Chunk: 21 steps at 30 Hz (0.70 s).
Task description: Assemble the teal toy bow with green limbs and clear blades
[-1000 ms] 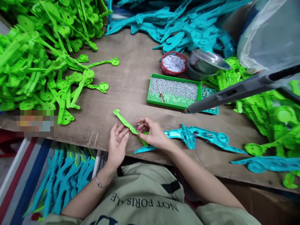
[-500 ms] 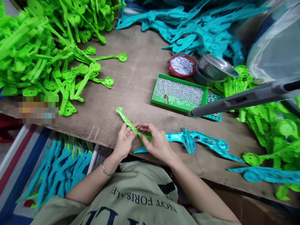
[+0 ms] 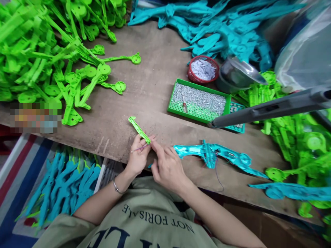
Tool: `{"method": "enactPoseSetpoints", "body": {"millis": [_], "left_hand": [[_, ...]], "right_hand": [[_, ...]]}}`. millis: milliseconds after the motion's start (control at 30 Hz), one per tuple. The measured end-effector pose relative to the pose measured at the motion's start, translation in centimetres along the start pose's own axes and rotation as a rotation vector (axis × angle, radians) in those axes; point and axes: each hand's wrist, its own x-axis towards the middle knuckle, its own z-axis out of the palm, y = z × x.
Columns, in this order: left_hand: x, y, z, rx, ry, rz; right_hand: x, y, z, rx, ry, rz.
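My left hand [image 3: 139,155] is closed around a long bright green plastic piece [image 3: 139,129], which tilts up and to the left out of the fingers. A thin purple wire [image 3: 141,148] crosses the left fingers. My right hand [image 3: 169,168] touches the lower end of the green piece with its index fingertip, while its thumb stands apart. The rest of that end is hidden behind the hand. Just right of it lies a turquoise bow-shaped plastic part [image 3: 191,151] with thin wires trailing from its middle.
Green parts [image 3: 33,58] heap at left; turquoise parts [image 3: 207,31] pile at the back. A green tray [image 3: 191,116] holds small metal pieces and a screwdriver [image 3: 184,105]. Beside it are a red basket [image 3: 192,75] and a metal bowl [image 3: 239,72]. A grey bar [image 3: 258,112] juts in from the right.
The right thumb has left the green piece and moved down. The green piece's lower end is now covered, and the purple wire shows across the left fingers.
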Motion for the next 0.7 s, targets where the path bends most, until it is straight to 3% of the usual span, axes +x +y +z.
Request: {"method": "enactPoseSetpoints", "body": {"millis": [100, 267, 367, 533, 700], "left_hand": [[0.0, -0.1, -0.2, -0.020, -0.023, -0.002], [0.1, -0.3, -0.3, -0.057, -0.056, 0.008], [0.2, -0.5, -0.3, -0.052, -0.041, 0.024], [0.3, -1.0, -0.4, -0.048, 0.081, 0.071], [0.2, 0.0, -0.1, -0.099, 0.001, 0.030]], "right_hand": [[0.1, 0.1, -0.3, 0.007, -0.026, 0.005], [2.3, 1.8, -2.3, 0.275, -0.037, 0.081], [4.4, 1.8, -3.0, 0.237, -0.058, -0.022], [7.3, 0.5, -2.4, 0.094, -0.314, -0.226], [9.2, 1.8, -3.0, 0.228, -0.319, -0.121]]}}
